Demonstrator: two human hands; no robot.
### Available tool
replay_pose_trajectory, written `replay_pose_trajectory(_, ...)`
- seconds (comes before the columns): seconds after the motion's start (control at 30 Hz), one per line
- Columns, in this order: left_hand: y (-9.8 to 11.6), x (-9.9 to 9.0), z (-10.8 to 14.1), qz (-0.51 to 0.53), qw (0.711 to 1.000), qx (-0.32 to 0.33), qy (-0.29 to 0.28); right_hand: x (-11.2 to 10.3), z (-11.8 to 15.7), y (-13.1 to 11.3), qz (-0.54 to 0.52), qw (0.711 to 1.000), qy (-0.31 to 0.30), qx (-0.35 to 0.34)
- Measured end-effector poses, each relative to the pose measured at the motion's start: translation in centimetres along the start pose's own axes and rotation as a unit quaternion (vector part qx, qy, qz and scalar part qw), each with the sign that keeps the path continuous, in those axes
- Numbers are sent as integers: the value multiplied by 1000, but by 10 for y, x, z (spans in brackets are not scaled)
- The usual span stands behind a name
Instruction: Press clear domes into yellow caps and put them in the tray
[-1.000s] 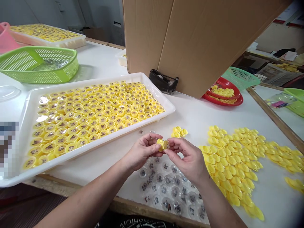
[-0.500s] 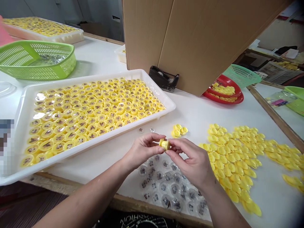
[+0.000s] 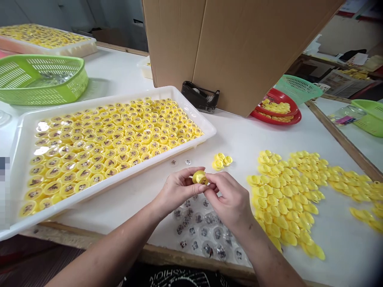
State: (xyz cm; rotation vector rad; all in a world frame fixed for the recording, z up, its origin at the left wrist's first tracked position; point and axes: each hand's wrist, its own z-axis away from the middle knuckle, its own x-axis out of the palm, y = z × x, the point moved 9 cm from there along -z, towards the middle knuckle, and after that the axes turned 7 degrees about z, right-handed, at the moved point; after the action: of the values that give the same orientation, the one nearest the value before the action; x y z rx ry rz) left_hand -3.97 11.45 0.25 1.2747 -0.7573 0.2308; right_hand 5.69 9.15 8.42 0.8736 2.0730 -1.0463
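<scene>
A small round yellow plastic cup (image 3: 198,176) is held up between both hands, its opening tilted, with a dark print showing at its lower right. My left hand (image 3: 179,188) pinches it from the left between thumb and fingers. At its right edge, my right hand (image 3: 229,195) has thumb and fingertips closed on it; whether they also hold a clear piece is hidden. Below the hands lie many clear domed discs (image 3: 204,232) with dark animal-like prints. A few yellow cups (image 3: 221,160) sit just beyond, beside two loose clear discs (image 3: 188,162).
A white tray (image 3: 119,184) of printed yellow cups stands left. Loose yellow pieces (image 3: 281,207) spread right. Behind are a tape dispenser (image 3: 200,97), cardboard box (image 3: 227,48), red plates (image 3: 277,119) and green baskets (image 3: 60,95). The table's wooden edge (image 3: 167,257) runs in front.
The yellow cup has turned in my fingers, from lying sideways to showing its opening and print. My right hand has shifted slightly on it. The whole view has moved a little.
</scene>
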Motion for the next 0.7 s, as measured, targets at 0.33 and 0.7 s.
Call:
replay_pose_trajectory(0.33, 9, -12, -1, -165, 985, 52, 25, 37, 12, 44, -279, 934, -115, 189)
replay_pose_trajectory(0.7, 18, 1, 3, -356, 933, 50, 27, 49, 21, 50, -410, 867, -111, 260)
